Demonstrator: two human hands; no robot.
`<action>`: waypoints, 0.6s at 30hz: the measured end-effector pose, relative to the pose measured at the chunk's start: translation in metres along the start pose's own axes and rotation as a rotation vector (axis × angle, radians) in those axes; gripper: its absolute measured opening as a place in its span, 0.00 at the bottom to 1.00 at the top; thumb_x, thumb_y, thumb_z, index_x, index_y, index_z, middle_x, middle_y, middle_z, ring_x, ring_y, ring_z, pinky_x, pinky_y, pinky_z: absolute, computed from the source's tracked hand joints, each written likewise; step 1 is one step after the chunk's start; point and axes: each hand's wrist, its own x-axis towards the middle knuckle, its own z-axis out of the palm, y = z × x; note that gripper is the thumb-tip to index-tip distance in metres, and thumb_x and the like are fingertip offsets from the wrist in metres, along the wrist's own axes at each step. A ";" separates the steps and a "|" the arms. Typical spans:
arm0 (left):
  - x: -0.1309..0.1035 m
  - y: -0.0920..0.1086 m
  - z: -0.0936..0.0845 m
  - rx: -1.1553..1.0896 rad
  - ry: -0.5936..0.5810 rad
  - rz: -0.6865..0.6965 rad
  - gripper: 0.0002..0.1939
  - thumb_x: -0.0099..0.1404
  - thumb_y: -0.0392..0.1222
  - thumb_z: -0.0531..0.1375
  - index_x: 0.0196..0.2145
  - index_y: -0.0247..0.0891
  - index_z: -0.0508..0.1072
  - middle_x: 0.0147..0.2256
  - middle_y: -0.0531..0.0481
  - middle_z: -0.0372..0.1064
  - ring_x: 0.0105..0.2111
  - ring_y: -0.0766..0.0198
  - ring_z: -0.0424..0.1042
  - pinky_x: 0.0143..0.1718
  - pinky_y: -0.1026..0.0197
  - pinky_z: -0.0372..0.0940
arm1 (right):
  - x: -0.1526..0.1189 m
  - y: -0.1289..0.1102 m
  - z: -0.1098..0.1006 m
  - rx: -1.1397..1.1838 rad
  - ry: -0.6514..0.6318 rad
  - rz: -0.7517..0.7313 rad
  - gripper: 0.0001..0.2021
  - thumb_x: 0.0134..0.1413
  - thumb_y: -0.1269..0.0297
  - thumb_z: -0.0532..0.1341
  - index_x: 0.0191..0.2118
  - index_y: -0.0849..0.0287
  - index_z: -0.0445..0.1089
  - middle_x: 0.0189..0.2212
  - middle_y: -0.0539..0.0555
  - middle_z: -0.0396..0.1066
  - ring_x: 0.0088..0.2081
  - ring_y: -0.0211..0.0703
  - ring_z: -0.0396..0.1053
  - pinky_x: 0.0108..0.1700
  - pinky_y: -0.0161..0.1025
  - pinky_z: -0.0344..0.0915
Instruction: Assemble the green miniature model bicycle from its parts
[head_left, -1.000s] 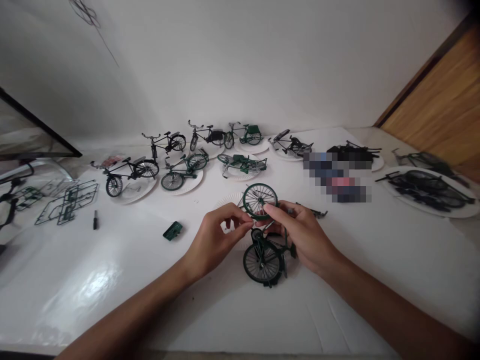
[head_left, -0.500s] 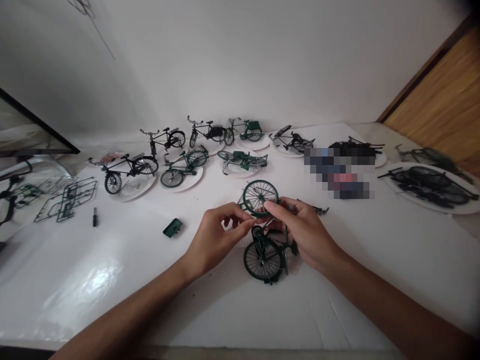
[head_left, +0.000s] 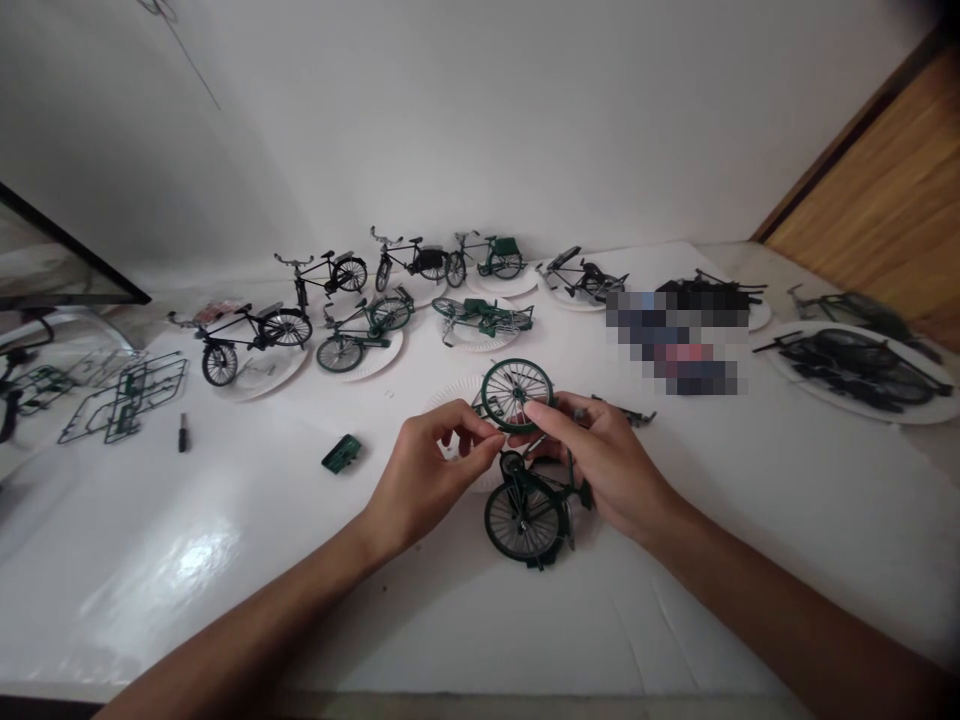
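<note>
A green model bicycle [head_left: 525, 515] is held on its side above the white table, its two spoked wheels toward me and away from me. My right hand [head_left: 600, 450] is closed around its frame, the thumb pressed near the hub of the far wheel [head_left: 517, 395]. My left hand [head_left: 442, 465] is pinched, thumb and forefinger meeting beside the bicycle's middle, close to the round chain part. Whatever lies between those fingertips is too small or hidden to make out. Behind the hands, a white paper plate [head_left: 442, 396] is partly covered.
A small green box-shaped part [head_left: 342, 454] and a black screwdriver [head_left: 183, 432] lie to the left, near green part frames [head_left: 139, 395]. Several finished-looking model bicycles [head_left: 259, 338] stand or lie on plates along the back. A plate with dark parts [head_left: 862, 370] is at right.
The view has shifted slightly. Both hands stay at the bicycle in nearly the same pose, with the left fingertips still pinched beside it.
</note>
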 end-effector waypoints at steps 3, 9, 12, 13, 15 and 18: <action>-0.001 0.002 -0.001 0.009 -0.011 -0.003 0.06 0.67 0.40 0.63 0.33 0.37 0.75 0.32 0.51 0.74 0.32 0.66 0.66 0.35 0.61 0.60 | 0.000 0.001 0.000 -0.006 0.001 -0.008 0.12 0.52 0.53 0.70 0.34 0.57 0.77 0.34 0.55 0.79 0.36 0.45 0.79 0.36 0.37 0.74; -0.001 0.006 -0.003 0.020 -0.016 0.005 0.06 0.68 0.39 0.62 0.32 0.36 0.74 0.31 0.51 0.73 0.32 0.65 0.68 0.36 0.60 0.60 | -0.001 0.001 0.000 -0.006 -0.015 0.000 0.12 0.53 0.53 0.69 0.35 0.57 0.76 0.35 0.55 0.79 0.37 0.46 0.79 0.36 0.37 0.74; -0.001 0.006 -0.003 0.018 -0.017 0.010 0.06 0.67 0.39 0.63 0.32 0.36 0.74 0.31 0.50 0.73 0.32 0.64 0.68 0.36 0.59 0.60 | -0.001 0.001 -0.001 0.004 -0.022 -0.001 0.12 0.53 0.53 0.70 0.35 0.57 0.76 0.35 0.55 0.79 0.37 0.45 0.79 0.35 0.36 0.74; -0.001 0.006 -0.003 0.015 -0.018 0.010 0.06 0.67 0.39 0.63 0.32 0.37 0.74 0.32 0.50 0.74 0.33 0.64 0.68 0.36 0.59 0.60 | 0.000 0.001 -0.001 0.008 -0.021 -0.001 0.12 0.53 0.54 0.70 0.35 0.57 0.76 0.35 0.55 0.79 0.37 0.45 0.79 0.35 0.36 0.74; -0.001 0.006 -0.002 0.013 -0.019 0.011 0.06 0.67 0.39 0.63 0.32 0.37 0.74 0.32 0.50 0.74 0.33 0.64 0.68 0.36 0.59 0.60 | 0.000 0.002 -0.001 0.009 -0.021 -0.003 0.12 0.53 0.54 0.70 0.35 0.57 0.76 0.35 0.55 0.79 0.37 0.45 0.79 0.36 0.36 0.74; -0.001 0.005 -0.001 0.018 -0.025 0.015 0.06 0.67 0.39 0.62 0.32 0.36 0.74 0.32 0.50 0.74 0.33 0.64 0.68 0.35 0.60 0.60 | 0.001 0.002 0.000 -0.004 -0.017 -0.012 0.12 0.53 0.54 0.70 0.35 0.57 0.76 0.36 0.55 0.79 0.37 0.45 0.79 0.36 0.37 0.74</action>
